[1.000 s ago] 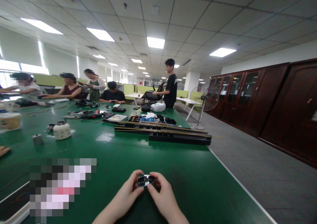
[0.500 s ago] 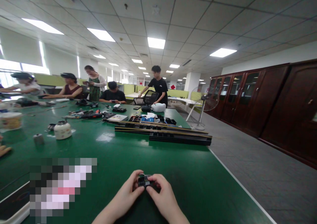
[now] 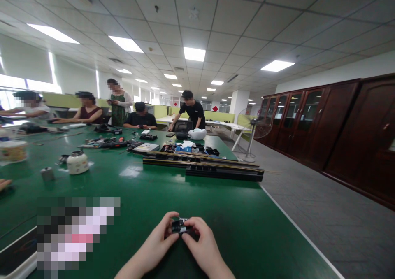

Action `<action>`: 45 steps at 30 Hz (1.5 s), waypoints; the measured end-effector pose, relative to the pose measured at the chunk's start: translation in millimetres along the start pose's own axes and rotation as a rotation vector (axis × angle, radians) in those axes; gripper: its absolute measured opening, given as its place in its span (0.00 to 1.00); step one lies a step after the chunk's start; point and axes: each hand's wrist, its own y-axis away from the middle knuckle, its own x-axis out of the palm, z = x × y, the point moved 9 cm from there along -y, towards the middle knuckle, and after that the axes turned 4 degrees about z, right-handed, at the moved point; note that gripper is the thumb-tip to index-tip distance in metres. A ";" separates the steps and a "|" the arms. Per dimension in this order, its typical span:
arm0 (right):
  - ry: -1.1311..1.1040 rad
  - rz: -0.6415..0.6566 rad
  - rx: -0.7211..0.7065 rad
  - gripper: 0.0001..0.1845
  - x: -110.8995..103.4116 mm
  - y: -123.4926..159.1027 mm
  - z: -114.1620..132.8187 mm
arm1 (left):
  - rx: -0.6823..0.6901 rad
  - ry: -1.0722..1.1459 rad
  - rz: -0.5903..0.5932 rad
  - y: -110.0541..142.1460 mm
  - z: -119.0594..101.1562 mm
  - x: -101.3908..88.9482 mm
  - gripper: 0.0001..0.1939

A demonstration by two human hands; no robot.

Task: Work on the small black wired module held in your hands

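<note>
Between my two hands, just above the green tabletop [image 3: 145,205], is a small black part [image 3: 180,226] with silvery and pale bits on it; its exact kind is too small to make out. My left hand [image 3: 165,231] grips its left side with thumb and fingers. On the other side, my right hand [image 3: 199,233] pinches the right edge, thumb low and forefinger on top. My fingers cover both ends of the part.
Long black rails [image 3: 225,174] with thin brass-coloured rods lie across the table ahead. A cream jar [image 3: 77,163], a metal cylinder [image 3: 47,174] and a tub [image 3: 12,150] stand at left. Another person's hand [image 3: 4,184] shows at the left edge. Several people sit or stand beyond.
My hands stay in place, with the small part turned very slightly between them. The person standing at the far end has bent lower over the chair. The hand at the left edge has drawn back.
</note>
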 end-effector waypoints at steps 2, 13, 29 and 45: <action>-0.007 -0.002 -0.005 0.12 0.2 0.3 0.2 | -0.003 -0.024 -0.006 1.0 -2.0 -0.6 0.19; -0.021 0.012 0.013 0.09 1.8 -0.3 -1.5 | -0.011 0.035 -0.028 -1.4 1.1 -3.8 0.23; -0.006 -0.025 0.013 0.10 1.5 -1.2 -0.9 | 0.020 -0.037 -0.046 0.9 -4.0 -7.7 0.25; -0.014 -0.016 0.027 0.10 3.3 -1.3 -5.4 | 0.008 -0.077 -0.062 1.3 -3.3 -8.5 0.24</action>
